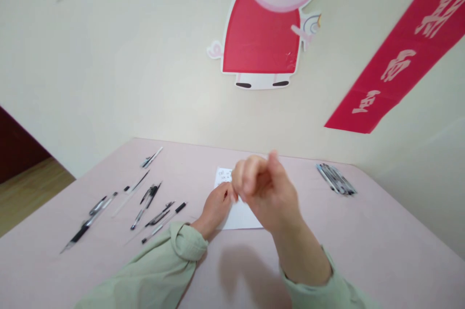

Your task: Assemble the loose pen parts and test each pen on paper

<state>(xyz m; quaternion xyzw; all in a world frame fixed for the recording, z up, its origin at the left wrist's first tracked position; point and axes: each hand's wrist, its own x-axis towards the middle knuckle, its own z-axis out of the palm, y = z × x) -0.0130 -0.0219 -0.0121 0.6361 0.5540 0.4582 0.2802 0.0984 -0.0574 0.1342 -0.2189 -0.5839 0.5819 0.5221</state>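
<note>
A white sheet of paper (241, 217) with handwriting near its top lies on the table in front of me. My left hand (217, 204) rests at the sheet's left side with its fingers curled closed; what they hold, if anything, is hidden. Raised above the paper, my right hand (269, 193) is slightly blurred. Its fingers are curled in and the thumb points up; I cannot make out anything in its grip. The fingertips of my left hand are close to or touching the curled fingers of my right, which partly cover them.
Pens and pen parts lie loose on the left of the pink table (327, 251), among them a black-grip pen (80, 233) and a capped refill (165, 223). A row of several pens (336, 179) lies at the back right. A wall (163, 81) rises behind the table.
</note>
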